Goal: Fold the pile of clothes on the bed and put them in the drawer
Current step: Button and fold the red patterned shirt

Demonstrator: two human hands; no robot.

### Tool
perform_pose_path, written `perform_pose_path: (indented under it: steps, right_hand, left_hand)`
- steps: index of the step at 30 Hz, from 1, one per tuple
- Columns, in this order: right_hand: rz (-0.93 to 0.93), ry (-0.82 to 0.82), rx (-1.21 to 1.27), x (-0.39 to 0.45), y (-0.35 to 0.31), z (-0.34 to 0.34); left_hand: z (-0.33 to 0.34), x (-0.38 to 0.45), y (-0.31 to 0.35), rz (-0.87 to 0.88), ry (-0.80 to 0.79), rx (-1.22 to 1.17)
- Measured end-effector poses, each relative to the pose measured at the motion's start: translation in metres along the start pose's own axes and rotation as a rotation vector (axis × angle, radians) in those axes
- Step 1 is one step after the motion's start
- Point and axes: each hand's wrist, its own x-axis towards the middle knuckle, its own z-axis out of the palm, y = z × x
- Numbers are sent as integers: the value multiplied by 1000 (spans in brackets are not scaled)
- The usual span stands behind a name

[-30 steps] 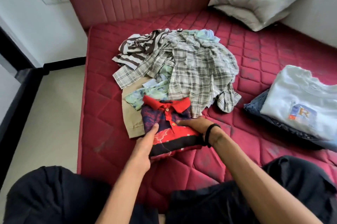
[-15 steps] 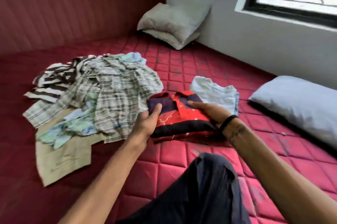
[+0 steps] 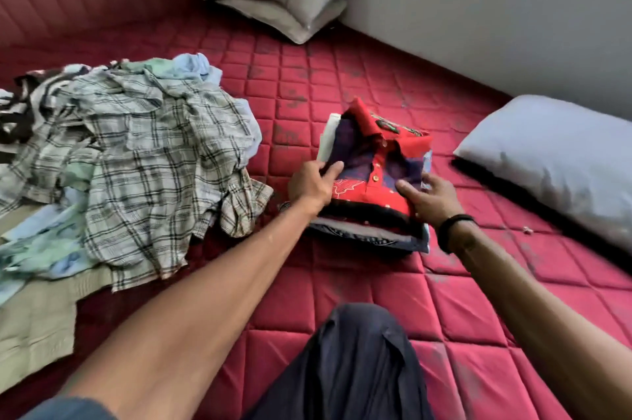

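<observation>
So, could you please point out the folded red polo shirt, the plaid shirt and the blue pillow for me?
Red polo shirt (image 3: 371, 176), head view, on its button placket.
Plaid shirt (image 3: 154, 159), head view, on the middle of the crumpled cloth.
Blue pillow (image 3: 554, 153), head view, on its top face.

Soft daylight falls from the upper right, with slight motion blur and wide-angle bending at the edges
</observation>
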Motion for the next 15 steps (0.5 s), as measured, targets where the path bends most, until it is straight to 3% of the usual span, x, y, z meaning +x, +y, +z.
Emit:
perform_pose_path:
  steps: [3, 6, 9, 12, 15]
  right_hand:
    - [43, 164, -78, 1, 12, 6]
    - [-255, 300, -385, -7, -1, 22]
    - [-537, 234, -763, -32, -16, 52]
    - [-466, 34, -981, -42, -8, 70]
    - [-434, 25, -990, -45, 2, 71]
  left_hand:
    - [17, 7, -13, -36, 65, 61]
    - [14, 4, -14, 5, 127, -5]
    - [7, -12, -15, 29, 138, -41]
    - [-2, -29, -19, 29, 28, -19]
    - [-26, -47, -32, 69, -110, 49]
